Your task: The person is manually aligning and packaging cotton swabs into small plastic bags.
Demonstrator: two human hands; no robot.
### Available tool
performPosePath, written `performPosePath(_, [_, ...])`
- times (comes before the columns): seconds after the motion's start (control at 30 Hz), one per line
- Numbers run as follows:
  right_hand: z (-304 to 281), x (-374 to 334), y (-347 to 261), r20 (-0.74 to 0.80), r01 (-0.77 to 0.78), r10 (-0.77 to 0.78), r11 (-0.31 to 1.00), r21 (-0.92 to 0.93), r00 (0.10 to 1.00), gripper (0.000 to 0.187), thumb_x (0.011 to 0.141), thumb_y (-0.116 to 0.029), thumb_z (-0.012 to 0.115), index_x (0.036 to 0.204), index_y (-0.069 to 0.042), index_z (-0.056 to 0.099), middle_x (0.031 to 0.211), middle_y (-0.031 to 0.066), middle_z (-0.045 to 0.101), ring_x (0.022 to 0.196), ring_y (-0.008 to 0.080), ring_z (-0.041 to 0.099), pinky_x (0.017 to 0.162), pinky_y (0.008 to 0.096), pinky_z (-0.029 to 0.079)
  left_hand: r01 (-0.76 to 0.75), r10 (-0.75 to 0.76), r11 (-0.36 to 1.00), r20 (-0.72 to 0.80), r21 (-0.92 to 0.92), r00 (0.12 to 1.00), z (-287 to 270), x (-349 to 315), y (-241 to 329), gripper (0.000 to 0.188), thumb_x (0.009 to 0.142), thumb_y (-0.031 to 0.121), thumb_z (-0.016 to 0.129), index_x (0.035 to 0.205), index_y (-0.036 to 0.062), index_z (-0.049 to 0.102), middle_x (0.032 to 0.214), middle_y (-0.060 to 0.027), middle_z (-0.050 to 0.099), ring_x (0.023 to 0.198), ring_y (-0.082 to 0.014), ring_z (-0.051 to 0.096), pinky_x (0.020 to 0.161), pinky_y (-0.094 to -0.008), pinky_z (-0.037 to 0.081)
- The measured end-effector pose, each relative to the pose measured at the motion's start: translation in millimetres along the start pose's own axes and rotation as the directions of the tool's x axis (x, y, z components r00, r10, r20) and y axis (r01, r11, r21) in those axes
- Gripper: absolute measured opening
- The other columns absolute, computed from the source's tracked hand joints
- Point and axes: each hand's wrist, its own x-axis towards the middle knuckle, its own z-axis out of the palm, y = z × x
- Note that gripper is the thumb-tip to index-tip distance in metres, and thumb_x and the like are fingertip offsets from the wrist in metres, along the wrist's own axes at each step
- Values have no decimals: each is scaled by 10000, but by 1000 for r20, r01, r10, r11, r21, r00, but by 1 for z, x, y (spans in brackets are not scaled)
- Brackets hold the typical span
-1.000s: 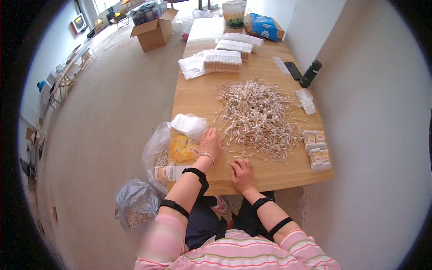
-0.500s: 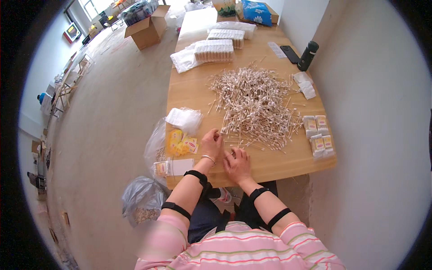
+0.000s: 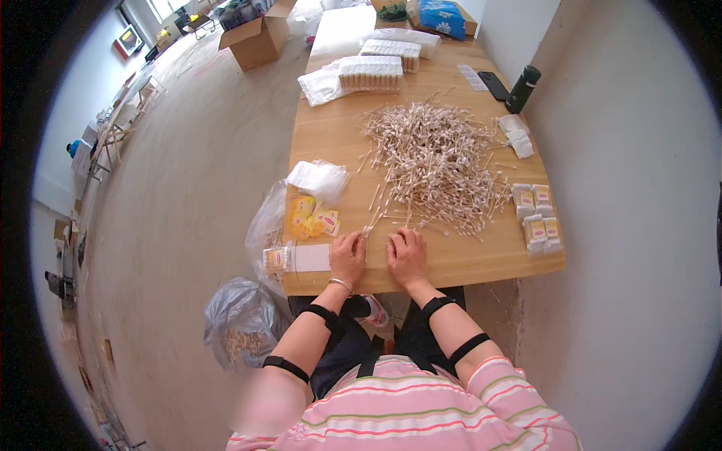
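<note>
A big loose heap of cotton swabs [image 3: 436,161] covers the middle of the table. My left hand [image 3: 348,258] rests palm down by the near edge, fingers curled together; a white swab tip shows at its fingertips, below a few stray swabs. To its right, my right hand [image 3: 407,256] lies palm down with bent fingers held together, and what is under them is hidden. Just left of my left hand is a white card strip [image 3: 312,258], with a filled pack of swabs [image 3: 277,259] at its end. Yellow printed labels [image 3: 312,219] and clear plastic bags [image 3: 318,179] lie above it.
Finished swab packs [image 3: 536,218] sit at the table's right edge. A dark bottle [image 3: 523,89], a phone [image 3: 493,86] and crumpled white wrap [image 3: 516,136] lie farther back. Bundled swabs [image 3: 371,74] stand at the far left. A grey bag [image 3: 244,319] is on the floor.
My left hand has drawn back from the heap's edge toward the near edge. My right hand has shifted slightly right, widening the gap between them. The whole view has moved a little.
</note>
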Motion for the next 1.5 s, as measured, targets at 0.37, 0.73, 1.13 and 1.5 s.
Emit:
performPosePath(0.37, [7, 6, 9, -35, -56, 56, 998, 8, 998, 155, 807, -155, 591, 940, -82, 623, 1091, 99, 533, 1051, 299, 481, 919, 430, 383, -62, 63, 997, 18, -37, 998, -3, -13, -3, 130, 795, 90, 643, 920, 64, 666, 896, -113, 617, 873, -307, 554, 787, -386, 448])
performPosePath(0.73, [16, 38, -35, 145, -151, 190, 958, -244, 971, 211, 759, -338, 648, 860, -155, 672, 913, 36, 609, 953, 234, 540, 842, 411, 379, -175, 181, 983, 130, -60, 975, -11, -20, -6, 119, 748, 70, 648, 864, 83, 671, 897, -73, 648, 892, -285, 572, 813, -375, 451])
performPosePath(1.13, [4, 16, -14, 291, 33, -53, 997, 73, 955, 138, 731, -123, 615, 846, -135, 689, 893, 56, 604, 930, 261, 543, 811, 391, 416, -217, 210, 967, 66, 134, 975, -17, -14, 18, 340, 703, 105, 688, 1035, 95, 612, 1190, -134, 545, 1104, -336, 488, 976, -424, 364])
performPosePath(1.5, [-33, 31, 48, 190, 165, -145, 982, -93, 971, 231, 753, -73, 577, 936, -162, 686, 1008, 27, 548, 989, 241, 493, 862, 381, 421, -312, 325, 946, 235, -88, 916, -12, -13, 5, 263, 768, 64, 635, 1028, 46, 604, 1063, -101, 613, 1084, -293, 532, 974, -396, 411])
